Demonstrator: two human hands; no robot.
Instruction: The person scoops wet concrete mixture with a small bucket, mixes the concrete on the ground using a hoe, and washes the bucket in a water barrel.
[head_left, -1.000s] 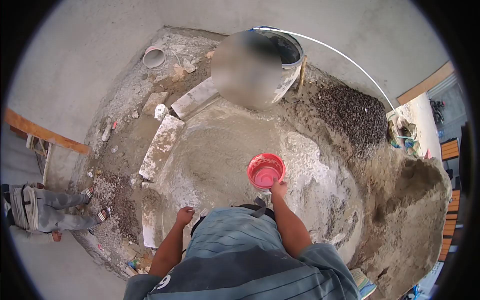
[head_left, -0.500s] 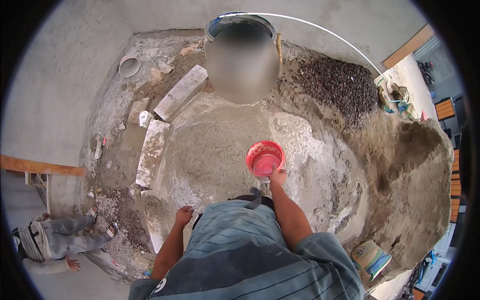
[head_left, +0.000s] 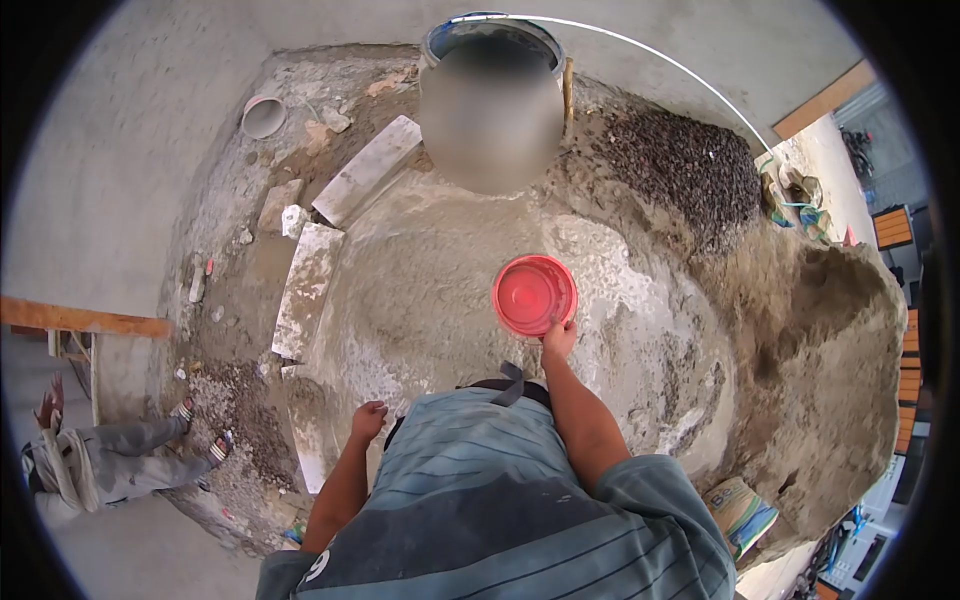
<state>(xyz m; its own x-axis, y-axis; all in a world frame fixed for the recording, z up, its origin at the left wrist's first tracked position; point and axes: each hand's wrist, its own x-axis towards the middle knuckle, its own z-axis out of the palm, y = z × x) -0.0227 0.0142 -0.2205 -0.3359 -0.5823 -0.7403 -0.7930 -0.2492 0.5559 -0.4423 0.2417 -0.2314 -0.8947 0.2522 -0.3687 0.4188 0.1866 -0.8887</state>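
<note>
My right hand (head_left: 559,338) grips the near rim of a red bucket (head_left: 535,296). The bucket's mouth faces up toward me, and its inner bottom shows with no load visible. Below it spreads a wide bed of wet grey mortar (head_left: 430,290), paler and rougher on the right. At my left side, my left hand (head_left: 369,420) hangs loosely closed near my waist, with nothing visible in it. Beyond the mortar stands a large drum (head_left: 430,48) with a blue rim, its front blurred out.
Pale blocks (head_left: 306,290) border the mortar on the left. Dark gravel (head_left: 690,165) and a sand heap (head_left: 840,400) lie to the right, with a printed sack (head_left: 740,512) near its base. Another person (head_left: 115,465) is at the far left. A white hose (head_left: 650,55) arcs from the drum.
The red bucket has turned so that more of its inside bottom faces me, and it has risen slightly. At the left, the other person's arm has moved up.
</note>
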